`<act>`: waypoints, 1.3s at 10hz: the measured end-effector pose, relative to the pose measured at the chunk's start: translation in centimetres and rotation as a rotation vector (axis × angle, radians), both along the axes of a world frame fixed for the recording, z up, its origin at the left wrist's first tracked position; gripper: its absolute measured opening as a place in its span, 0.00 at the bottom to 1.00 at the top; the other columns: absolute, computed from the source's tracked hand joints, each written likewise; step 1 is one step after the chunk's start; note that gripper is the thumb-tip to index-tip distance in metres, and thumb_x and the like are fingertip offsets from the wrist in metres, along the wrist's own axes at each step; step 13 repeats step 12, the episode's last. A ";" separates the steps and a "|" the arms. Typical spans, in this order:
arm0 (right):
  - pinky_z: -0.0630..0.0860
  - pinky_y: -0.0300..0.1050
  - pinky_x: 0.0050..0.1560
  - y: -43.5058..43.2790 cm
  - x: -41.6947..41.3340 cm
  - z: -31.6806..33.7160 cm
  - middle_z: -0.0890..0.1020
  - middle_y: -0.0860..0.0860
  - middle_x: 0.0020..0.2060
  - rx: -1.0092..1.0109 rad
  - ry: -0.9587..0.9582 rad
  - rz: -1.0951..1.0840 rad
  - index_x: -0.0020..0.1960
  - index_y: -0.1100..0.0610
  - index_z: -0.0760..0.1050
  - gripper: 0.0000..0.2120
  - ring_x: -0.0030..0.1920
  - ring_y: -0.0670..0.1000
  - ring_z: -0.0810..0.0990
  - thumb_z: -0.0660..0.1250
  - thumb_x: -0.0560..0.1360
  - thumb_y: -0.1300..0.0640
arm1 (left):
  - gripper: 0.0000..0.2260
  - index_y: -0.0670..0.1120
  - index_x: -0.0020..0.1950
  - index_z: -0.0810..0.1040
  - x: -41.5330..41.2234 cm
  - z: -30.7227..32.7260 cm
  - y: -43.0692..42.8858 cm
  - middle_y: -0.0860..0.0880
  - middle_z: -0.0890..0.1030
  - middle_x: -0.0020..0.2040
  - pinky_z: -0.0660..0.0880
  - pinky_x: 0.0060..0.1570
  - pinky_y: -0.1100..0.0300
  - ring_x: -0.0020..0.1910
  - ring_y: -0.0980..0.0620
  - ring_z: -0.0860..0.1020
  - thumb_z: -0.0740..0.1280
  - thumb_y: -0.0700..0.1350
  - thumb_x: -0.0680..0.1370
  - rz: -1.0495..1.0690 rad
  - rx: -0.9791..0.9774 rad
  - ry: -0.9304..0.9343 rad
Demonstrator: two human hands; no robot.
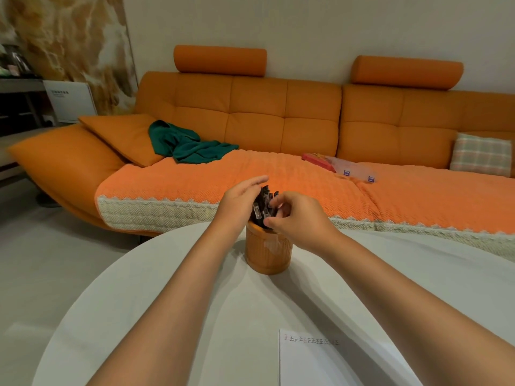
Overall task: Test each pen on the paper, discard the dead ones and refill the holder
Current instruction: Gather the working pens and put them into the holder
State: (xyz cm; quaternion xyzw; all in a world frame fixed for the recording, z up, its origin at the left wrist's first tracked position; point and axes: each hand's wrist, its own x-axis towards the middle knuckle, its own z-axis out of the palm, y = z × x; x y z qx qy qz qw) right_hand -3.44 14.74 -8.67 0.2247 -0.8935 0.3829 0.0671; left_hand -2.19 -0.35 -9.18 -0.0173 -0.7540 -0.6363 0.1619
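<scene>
Pens (262,204) are packed dark and tight in the holder (269,252), their clear plastic clips and black caps sticking up above the rim, a bit blurred. That holder is a round orange cup with fine vertical ribs and a glossy patch on its side, standing on the smooth white round table (167,302) right between your arms. Your left hand (239,201) lies flat against the left side of the bundle, fingers straight and together. Your right hand (295,218) is in on the other side, fingers curled and thumb closing on the pen tops in a pinch. Down by your right forearm lies the white paper (320,363), with one row of small repeated marks near its top edge, reading like 正 again and again in mixed ink colours. Beyond the table runs an orange tufted sofa (278,112) with a knobbly orange cover edged in cream, and a crumpled green cloth (186,146) on it.
</scene>
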 end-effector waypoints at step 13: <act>0.64 0.57 0.74 2.1 1.4 -2.7 0.56 0.51 0.80 -0.094 -0.209 -0.071 0.81 0.50 0.46 0.47 0.77 0.55 0.59 0.72 0.73 0.40 | 0.29 0.55 0.81 0.51 2.3 -1.4 0.9 0.52 0.58 0.80 0.62 0.73 0.43 0.77 0.47 0.61 0.54 0.62 0.82 0.043 -0.208 -0.254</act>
